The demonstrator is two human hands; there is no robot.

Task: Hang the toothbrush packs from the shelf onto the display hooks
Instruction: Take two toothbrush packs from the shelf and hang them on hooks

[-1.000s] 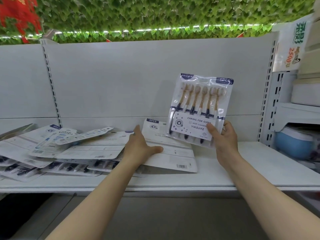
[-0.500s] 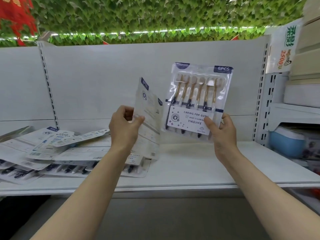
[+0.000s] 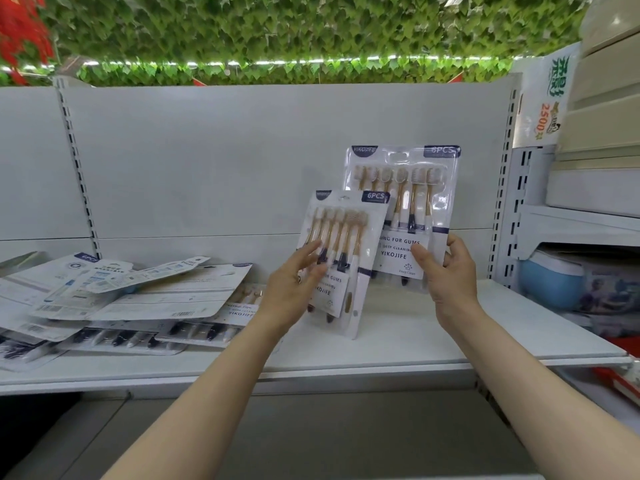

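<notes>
Front toothbrush pack (image 3: 341,261) upright above shelf (image 3: 398,341) right half, left hand (image 3: 294,289) gripping lower left. Rear pack (image 3: 403,216) pinched by right hand (image 3: 446,275); likely stacking. Loose pile (image 3: 121,299) at shelf left. Hooks unseen.

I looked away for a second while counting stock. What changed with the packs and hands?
The left hand lifted a second toothbrush pack off the pile and turned its front toward the camera, beside the first pack. The right hand kept holding that first pack upright; the pile stayed on the shelf.
</notes>
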